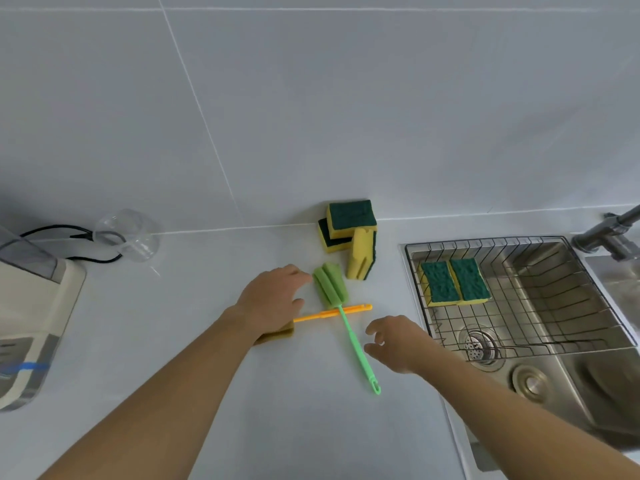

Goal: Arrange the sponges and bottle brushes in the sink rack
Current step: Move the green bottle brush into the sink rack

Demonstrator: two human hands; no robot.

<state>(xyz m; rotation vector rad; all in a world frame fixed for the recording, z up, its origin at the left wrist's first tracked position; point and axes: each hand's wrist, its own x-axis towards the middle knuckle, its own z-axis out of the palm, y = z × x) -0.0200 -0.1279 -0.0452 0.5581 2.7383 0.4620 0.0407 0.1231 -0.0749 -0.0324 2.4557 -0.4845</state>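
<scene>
A green bottle brush (346,320) lies on the white counter, its foam head toward the wall, crossing over an orange bottle brush (332,312). My left hand (273,299) hovers over the orange brush's foam head, fingers spread, fingertips beside the green foam. My right hand (398,342) floats open just right of the green handle, holding nothing. Three yellow-and-green sponges (349,230) are piled by the wall, one standing on edge. Two more sponges (453,282) lie side by side, green face up, in the wire sink rack (519,327).
The steel sink (568,375) with a drain sits under the rack, a faucet (609,233) at its far right. A clear plastic cup (128,237) and black cable lie at the back left, beside a white appliance (31,313) at the left edge.
</scene>
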